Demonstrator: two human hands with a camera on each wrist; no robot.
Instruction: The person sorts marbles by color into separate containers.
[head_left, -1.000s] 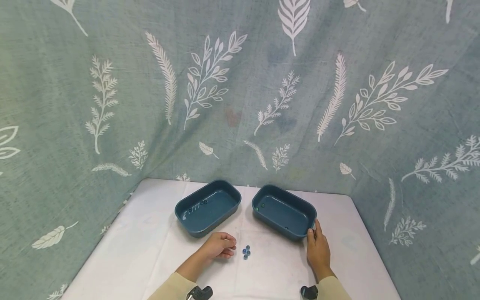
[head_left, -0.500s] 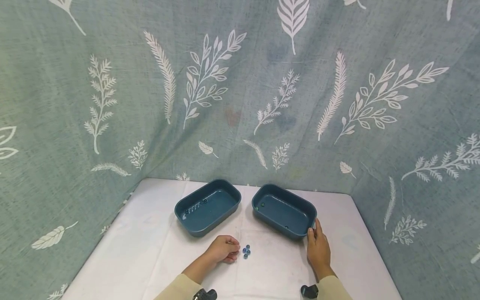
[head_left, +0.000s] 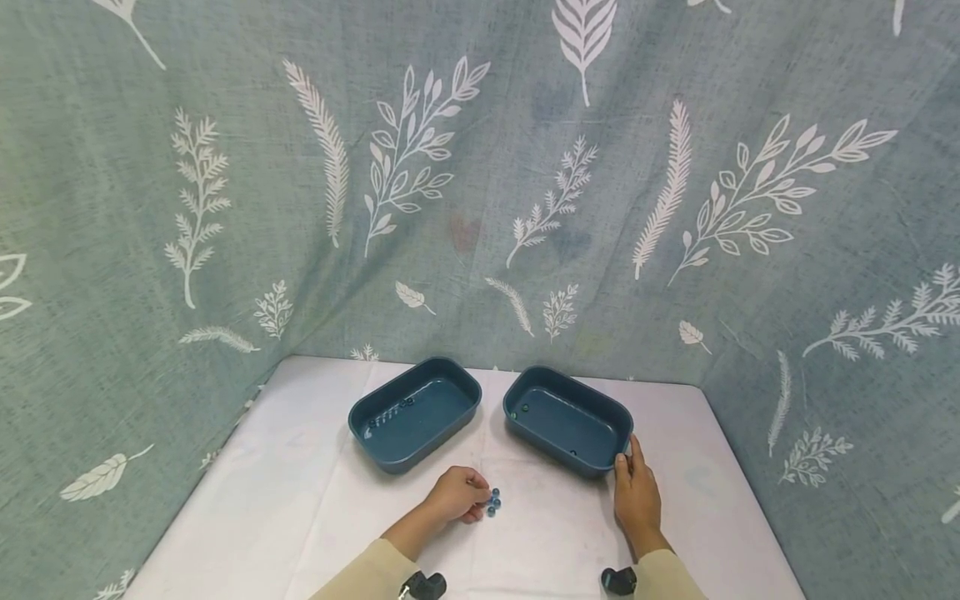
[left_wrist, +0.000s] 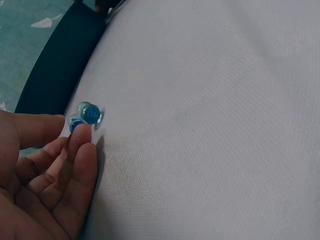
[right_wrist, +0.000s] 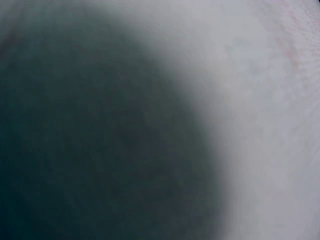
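Several blue glass marbles lie in a small cluster on the white cloth. My left hand reaches them from the left, its thumb and fingertips beside the nearest ones. In the left wrist view a gap shows between thumb and fingers, with the marbles just past the fingertips. My right hand holds the near right corner of a dark blue tub, thumb at the front and fingers along the side. The right wrist view is only a dark blur beside white cloth.
A second dark blue tub stands at the back left, with a few dark marbles inside. Small green marbles lie in the right tub. Leaf-patterned cloth walls the table at the back and sides.
My left hand has moved right, up to the marbles, its fingertips now partly covering the cluster. The right hand keeps its place on the tub.
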